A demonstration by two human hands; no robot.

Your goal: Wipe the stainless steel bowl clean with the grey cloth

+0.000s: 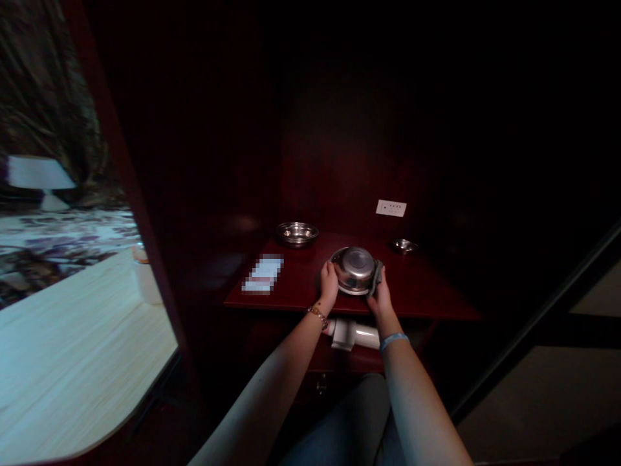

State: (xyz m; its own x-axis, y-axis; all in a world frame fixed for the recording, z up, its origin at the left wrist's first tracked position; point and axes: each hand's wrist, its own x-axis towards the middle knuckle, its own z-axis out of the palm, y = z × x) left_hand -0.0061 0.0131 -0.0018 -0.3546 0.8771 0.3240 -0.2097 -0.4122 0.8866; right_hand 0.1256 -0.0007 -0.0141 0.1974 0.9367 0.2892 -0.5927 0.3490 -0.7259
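Observation:
An upside-down steel bowl [358, 265] is held between my two hands above the dark red shelf [291, 288]. My left hand [328, 283] grips its left rim, with the fingertips partly hidden. My right hand [381, 292] presses a dark grey cloth [376, 277] against the right side of the bowl. Further back on the left of the shelf rests another steel bowl [297, 234], right side up. A smaller steel dish [404, 246] lies at the back right.
A blurred-out white rectangle [263, 274] lies at the shelf's left. Below the shelf is a white cylindrical object [356, 334]. A white socket plate [391, 208] is on the back wall. A pale wooden table [77, 349] extends at left, beyond the cabinet's side panel.

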